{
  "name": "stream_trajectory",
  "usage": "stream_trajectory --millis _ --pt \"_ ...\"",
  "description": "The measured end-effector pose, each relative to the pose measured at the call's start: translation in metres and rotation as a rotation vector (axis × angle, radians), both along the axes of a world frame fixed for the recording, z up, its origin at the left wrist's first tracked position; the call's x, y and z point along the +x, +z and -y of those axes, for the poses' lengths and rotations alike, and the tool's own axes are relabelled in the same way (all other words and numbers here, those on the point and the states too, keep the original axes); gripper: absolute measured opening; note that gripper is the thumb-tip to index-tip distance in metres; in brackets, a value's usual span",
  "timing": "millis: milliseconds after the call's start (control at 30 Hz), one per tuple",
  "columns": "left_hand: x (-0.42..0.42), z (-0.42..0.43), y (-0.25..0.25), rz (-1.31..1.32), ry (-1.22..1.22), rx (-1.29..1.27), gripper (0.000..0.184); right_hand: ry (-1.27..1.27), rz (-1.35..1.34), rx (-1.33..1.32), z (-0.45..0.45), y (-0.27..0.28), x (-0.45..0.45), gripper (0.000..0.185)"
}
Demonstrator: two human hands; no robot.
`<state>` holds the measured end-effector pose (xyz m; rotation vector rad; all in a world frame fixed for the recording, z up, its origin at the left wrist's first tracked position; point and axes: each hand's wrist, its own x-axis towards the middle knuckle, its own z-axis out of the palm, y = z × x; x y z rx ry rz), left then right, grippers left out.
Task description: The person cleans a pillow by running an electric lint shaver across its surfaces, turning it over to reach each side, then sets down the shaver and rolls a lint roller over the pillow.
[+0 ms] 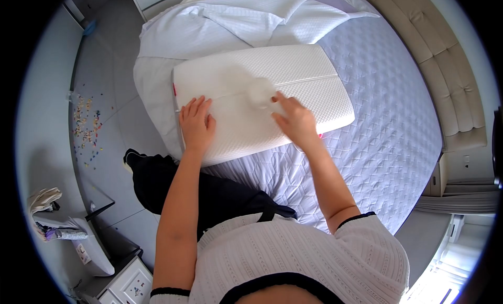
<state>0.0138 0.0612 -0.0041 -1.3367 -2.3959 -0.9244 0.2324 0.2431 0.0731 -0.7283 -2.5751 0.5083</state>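
Note:
A white memory-foam pillow with a textured cover lies across the bed, a seam running along its length. Flat on its near left part rests my left hand, fingers stretched out and slightly apart. Over the middle of the pillow, my right hand has its fingers curled around a pale, rounded object that is smeared by motion. What kind of thing it is cannot be made out. Small red tags show at the pillow's left end and near my right wrist.
The bed has a quilted lavender-grey mattress cover, with a rumpled white sheet at its far left. A tufted beige headboard stands on the right. Small colourful pieces are scattered over the grey floor. A white cabinet stands lower left.

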Motion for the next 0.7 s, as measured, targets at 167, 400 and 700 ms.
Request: stream_trajectory --millis 167,400,700 --pt "0.001 -0.001 0.000 0.001 -0.004 0.007 0.042 -0.280 0.001 0.114 -0.084 -0.005 0.054 0.049" --pt "0.000 -0.001 0.000 0.001 -0.001 0.027 0.042 -0.615 0.147 0.109 -0.139 0.001 0.107 0.045" --pt "0.001 -0.001 0.001 0.000 -0.004 0.022 0.042 -0.258 -0.045 0.029 -0.051 -0.007 0.039 0.054"
